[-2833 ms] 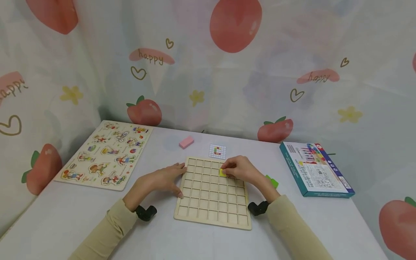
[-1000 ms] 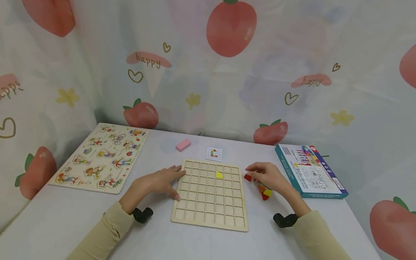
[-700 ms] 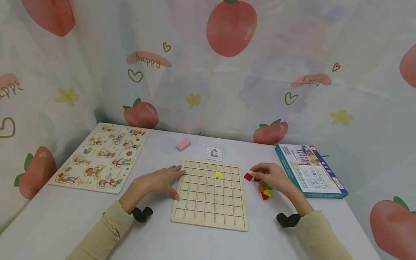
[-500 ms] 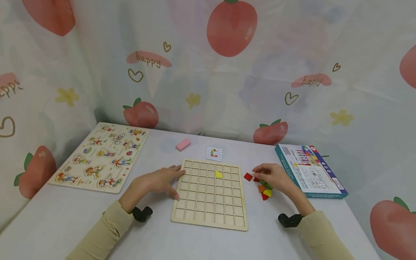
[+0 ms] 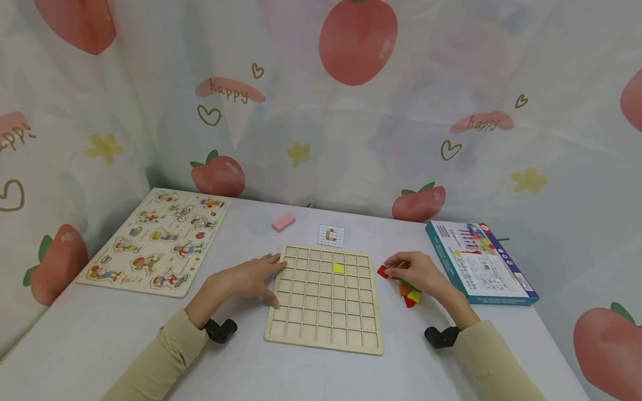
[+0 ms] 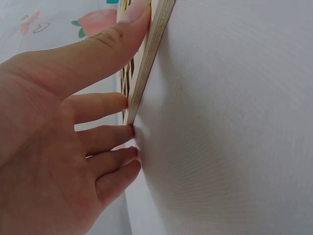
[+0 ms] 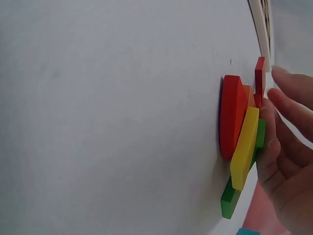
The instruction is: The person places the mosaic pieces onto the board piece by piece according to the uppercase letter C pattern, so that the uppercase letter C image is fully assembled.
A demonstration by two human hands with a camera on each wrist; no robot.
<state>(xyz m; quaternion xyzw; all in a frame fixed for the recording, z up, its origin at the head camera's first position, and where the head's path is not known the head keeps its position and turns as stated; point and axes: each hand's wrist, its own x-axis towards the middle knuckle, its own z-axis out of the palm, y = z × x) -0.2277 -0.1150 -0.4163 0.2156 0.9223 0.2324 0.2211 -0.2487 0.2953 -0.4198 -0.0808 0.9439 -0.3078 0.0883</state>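
Wooden grid board: left hand, fingers relaxed, touches its left edge; right hand, beyond its right edge, at smooth red square, pinch unclear.

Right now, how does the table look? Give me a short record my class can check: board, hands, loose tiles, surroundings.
Grid board: wooden, holding one yellow tile towards its far edge
Left hand: touching the grid board's left edge
Right hand: fingertips at a red tile, right of the grid board; grip unclear
Loose cluster: orange tile, loose yellow tile, green tile and red wedge, near the right hand
Pattern card: flat, just beyond the grid board
Pink block: left of the card
Far left: picture board
Far right: flat box
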